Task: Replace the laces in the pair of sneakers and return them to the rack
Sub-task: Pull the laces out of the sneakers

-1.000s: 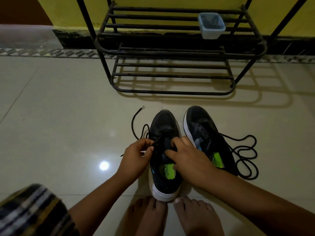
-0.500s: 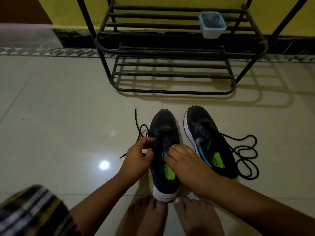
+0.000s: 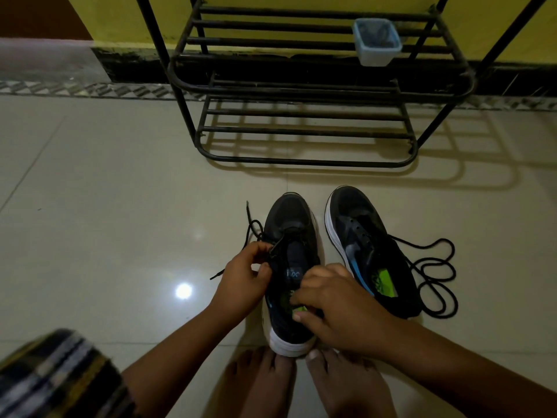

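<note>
Two black sneakers with white soles stand side by side on the tiled floor, toes toward the rack. My left hand pinches the black lace at the left eyelets of the left sneaker. My right hand lies over that sneaker's opening near the heel, fingers curled on its collar. The right sneaker stands unlaced, and a loose black lace coils on the floor to its right. My bare feet touch the left sneaker's heel.
A black metal shoe rack stands against the yellow wall ahead, holding a small pale-blue plastic tub on its upper shelf. A striped cloth covers my knee at the lower left. Glossy floor tiles spread to both sides.
My right hand has slid back from the tongue toward the heel opening. My left hand stays at the left eyelets, and the lace's free end has swung upright.
</note>
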